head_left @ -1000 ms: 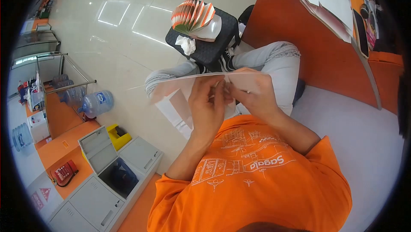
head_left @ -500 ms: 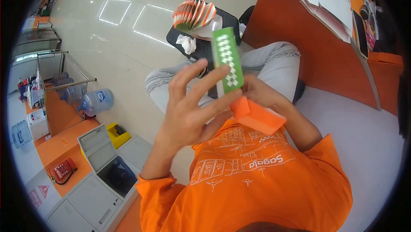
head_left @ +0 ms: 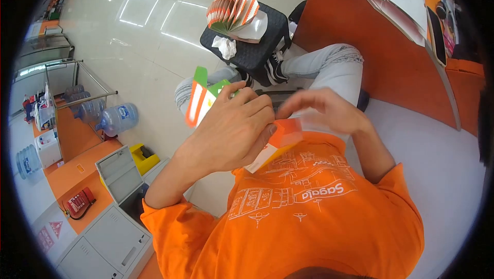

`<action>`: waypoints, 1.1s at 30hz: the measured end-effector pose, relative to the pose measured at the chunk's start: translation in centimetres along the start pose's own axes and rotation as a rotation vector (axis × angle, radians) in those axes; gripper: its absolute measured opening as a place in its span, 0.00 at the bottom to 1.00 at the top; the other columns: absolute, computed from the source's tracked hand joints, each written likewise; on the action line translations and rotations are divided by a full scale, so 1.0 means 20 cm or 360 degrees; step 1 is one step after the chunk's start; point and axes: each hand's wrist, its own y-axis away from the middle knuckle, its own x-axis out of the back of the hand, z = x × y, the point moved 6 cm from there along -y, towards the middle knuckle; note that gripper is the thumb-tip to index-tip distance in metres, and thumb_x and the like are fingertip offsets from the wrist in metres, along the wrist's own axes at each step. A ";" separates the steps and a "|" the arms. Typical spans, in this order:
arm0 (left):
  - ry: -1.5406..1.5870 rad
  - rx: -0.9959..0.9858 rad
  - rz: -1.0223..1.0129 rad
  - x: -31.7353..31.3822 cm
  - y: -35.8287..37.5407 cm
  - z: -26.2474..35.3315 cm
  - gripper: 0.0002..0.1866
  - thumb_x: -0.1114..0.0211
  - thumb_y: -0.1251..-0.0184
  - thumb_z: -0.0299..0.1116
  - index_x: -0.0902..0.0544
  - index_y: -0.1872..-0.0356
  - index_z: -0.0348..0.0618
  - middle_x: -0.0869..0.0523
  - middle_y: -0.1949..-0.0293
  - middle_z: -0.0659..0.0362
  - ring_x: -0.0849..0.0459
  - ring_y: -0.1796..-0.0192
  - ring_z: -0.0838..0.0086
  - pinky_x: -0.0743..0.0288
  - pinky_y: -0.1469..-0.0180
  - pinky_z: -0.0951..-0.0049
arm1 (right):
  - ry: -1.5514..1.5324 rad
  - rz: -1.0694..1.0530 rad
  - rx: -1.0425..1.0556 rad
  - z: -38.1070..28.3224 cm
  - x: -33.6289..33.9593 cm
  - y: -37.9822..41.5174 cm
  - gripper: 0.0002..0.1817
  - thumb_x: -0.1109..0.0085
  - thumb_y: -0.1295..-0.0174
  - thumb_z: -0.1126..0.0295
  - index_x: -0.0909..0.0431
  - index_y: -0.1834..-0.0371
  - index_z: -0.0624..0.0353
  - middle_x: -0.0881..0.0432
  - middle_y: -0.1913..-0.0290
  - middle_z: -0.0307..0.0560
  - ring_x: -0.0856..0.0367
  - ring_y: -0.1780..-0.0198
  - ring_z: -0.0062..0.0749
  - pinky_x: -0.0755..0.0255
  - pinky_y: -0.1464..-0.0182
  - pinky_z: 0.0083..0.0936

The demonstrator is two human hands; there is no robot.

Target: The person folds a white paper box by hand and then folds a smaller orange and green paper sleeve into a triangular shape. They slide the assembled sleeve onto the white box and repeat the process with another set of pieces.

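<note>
My left hand is closed around a thin folding carton in orange, white and green. The carton's green flaps stick out above the knuckles. Below my left hand, the carton's orange end and a pale panel show; its middle is hidden behind the fingers. My right hand hovers just right of the orange end, smeared by motion. Its index finger reaches out towards the carton, and the fingers look apart with nothing visible in them.
A fanned stack of flat cartons and a crumpled white tissue lie on a black bag beyond my knees. An orange desk panel stands to the right. Water bottles and a grey cabinet are on the left.
The carton has turned and swung left, so its orange-striped side shows instead of the green checkered one. My left hand has wrapped over it, and my right hand has come away into view.
</note>
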 end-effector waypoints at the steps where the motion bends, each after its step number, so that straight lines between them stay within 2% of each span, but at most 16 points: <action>1: 0.0046 0.0009 -0.0057 -0.01 0.00 -0.01 0.04 0.34 0.33 0.29 0.20 0.62 0.42 0.20 0.58 0.56 0.23 0.51 0.56 0.34 0.36 0.53 | 0.0398 -0.0084 0.0180 -0.08 -0.07 0.03 0.16 0.30 0.30 0.65 0.15 0.47 0.65 0.12 0.54 0.44 0.17 0.54 0.24 0.22 0.48 0.25; 5: 0.0152 0.0065 -0.0197 -0.01 0.03 -0.02 0.04 0.35 0.33 0.29 0.20 0.62 0.41 0.21 0.60 0.56 0.23 0.53 0.56 0.33 0.45 0.57 | 0.0512 -0.0073 -0.0109 -0.08 -0.14 0.01 0.14 0.28 0.37 0.73 0.16 0.50 0.66 0.12 0.57 0.45 0.15 0.55 0.29 0.22 0.49 0.26; 8: 0.0224 0.0200 -0.0251 0.00 0.06 -0.04 0.05 0.36 0.31 0.30 0.20 0.63 0.40 0.20 0.63 0.54 0.21 0.55 0.54 0.31 0.48 0.57 | 0.0383 -0.0184 0.0139 -0.05 -0.17 -0.01 0.09 0.29 0.37 0.74 0.15 0.57 0.67 0.15 0.63 0.46 0.18 0.60 0.30 0.25 0.56 0.27; 11: 0.0260 0.0310 -0.0321 -0.01 0.10 -0.10 0.07 0.36 0.30 0.32 0.20 0.64 0.38 0.18 0.65 0.51 0.19 0.59 0.50 0.27 0.54 0.57 | 0.0527 0.0062 0.0292 -0.09 -0.16 -0.01 0.06 0.29 0.39 0.76 0.14 0.60 0.64 0.16 0.61 0.46 0.18 0.61 0.32 0.26 0.58 0.25; 14: 0.0380 0.0419 -0.0352 -0.03 0.12 -0.12 0.09 0.37 0.29 0.32 0.19 0.64 0.36 0.17 0.65 0.49 0.17 0.61 0.47 0.25 0.59 0.55 | 0.0524 0.0028 0.0540 -0.19 -0.19 0.03 0.07 0.28 0.41 0.76 0.16 0.61 0.62 0.18 0.63 0.45 0.18 0.59 0.37 0.25 0.54 0.31; 16: 0.0401 0.0409 -0.0412 -0.03 0.11 -0.10 0.08 0.37 0.28 0.32 0.18 0.63 0.36 0.16 0.64 0.48 0.17 0.61 0.46 0.24 0.59 0.54 | 0.1059 0.0008 0.0686 -0.25 -0.23 0.05 0.09 0.26 0.44 0.76 0.15 0.61 0.59 0.19 0.60 0.41 0.18 0.55 0.35 0.27 0.46 0.36; 17: 0.0421 0.0395 -0.0466 -0.04 0.11 -0.09 0.08 0.37 0.28 0.32 0.17 0.62 0.36 0.15 0.64 0.48 0.16 0.60 0.46 0.24 0.59 0.53 | 0.1056 0.0000 0.0678 -0.23 -0.24 0.05 0.09 0.26 0.44 0.76 0.15 0.61 0.59 0.19 0.60 0.41 0.18 0.55 0.35 0.27 0.46 0.36; 19: 0.0441 0.0368 -0.0523 -0.05 0.11 -0.10 0.08 0.38 0.27 0.32 0.17 0.60 0.36 0.15 0.64 0.47 0.16 0.59 0.46 0.23 0.59 0.53 | 0.1304 0.0150 0.1041 -0.25 -0.27 0.08 0.10 0.27 0.45 0.74 0.15 0.60 0.56 0.19 0.60 0.37 0.18 0.52 0.31 0.30 0.38 0.42; 22: 0.0497 0.0358 -0.0723 -0.08 0.12 -0.08 0.08 0.39 0.26 0.30 0.15 0.58 0.36 0.14 0.64 0.45 0.16 0.59 0.45 0.23 0.58 0.53 | 0.1543 0.0103 0.1061 -0.22 -0.33 0.11 0.08 0.30 0.43 0.74 0.15 0.60 0.55 0.18 0.60 0.37 0.18 0.54 0.32 0.29 0.34 0.46; 23: 0.0516 0.0362 -0.0868 -0.10 0.13 -0.08 0.09 0.40 0.26 0.30 0.15 0.59 0.36 0.13 0.65 0.45 0.16 0.59 0.44 0.23 0.58 0.54 | 0.1538 0.0085 0.1053 -0.22 -0.33 0.11 0.08 0.30 0.43 0.74 0.15 0.60 0.55 0.18 0.60 0.37 0.18 0.54 0.32 0.29 0.34 0.46; 26: 0.0856 0.0358 -0.0974 -0.15 0.11 -0.09 0.09 0.39 0.24 0.30 0.14 0.60 0.35 0.13 0.67 0.44 0.16 0.64 0.46 0.24 0.60 0.55 | 0.1493 0.0034 0.1062 -0.20 -0.34 0.15 0.07 0.33 0.41 0.74 0.15 0.60 0.57 0.18 0.60 0.39 0.18 0.55 0.32 0.27 0.31 0.49; 27: 0.0865 0.0361 -0.0961 -0.16 0.10 -0.11 0.09 0.39 0.24 0.30 0.14 0.60 0.35 0.13 0.67 0.44 0.16 0.64 0.46 0.24 0.60 0.55 | 0.1427 -0.0024 0.1049 -0.19 -0.34 0.16 0.09 0.30 0.43 0.74 0.12 0.59 0.58 0.16 0.58 0.42 0.16 0.53 0.36 0.26 0.33 0.51; 29: 0.1160 0.0311 -0.1010 -0.19 0.08 -0.09 0.11 0.38 0.22 0.33 0.14 0.61 0.35 0.14 0.72 0.49 0.17 0.71 0.58 0.26 0.64 0.61 | 0.1355 -0.0092 0.1016 -0.17 -0.35 0.17 0.11 0.27 0.44 0.74 0.10 0.58 0.59 0.14 0.57 0.45 0.14 0.52 0.39 0.24 0.34 0.54; 30: 0.1182 0.0310 -0.1006 -0.19 0.06 -0.10 0.11 0.38 0.22 0.33 0.14 0.61 0.35 0.14 0.72 0.49 0.17 0.71 0.58 0.26 0.64 0.61 | 0.1297 -0.0083 0.1027 -0.17 -0.34 0.18 0.11 0.27 0.44 0.75 0.09 0.57 0.59 0.13 0.56 0.46 0.13 0.51 0.40 0.23 0.34 0.54; 32: 0.1379 0.0421 -0.1289 -0.26 0.06 -0.09 0.12 0.38 0.20 0.36 0.13 0.59 0.36 0.16 0.75 0.57 0.22 0.72 0.73 0.28 0.66 0.67 | 0.1228 -0.0082 0.0981 -0.15 -0.34 0.22 0.12 0.27 0.44 0.76 0.09 0.56 0.60 0.13 0.56 0.48 0.13 0.50 0.41 0.23 0.34 0.55; 33: 0.1398 0.0414 -0.1292 -0.27 0.05 -0.08 0.12 0.38 0.20 0.36 0.13 0.59 0.36 0.16 0.75 0.57 0.22 0.72 0.73 0.28 0.66 0.67 | 0.1206 -0.0087 0.0992 -0.15 -0.35 0.23 0.11 0.27 0.43 0.76 0.11 0.57 0.61 0.14 0.57 0.47 0.13 0.51 0.39 0.24 0.31 0.55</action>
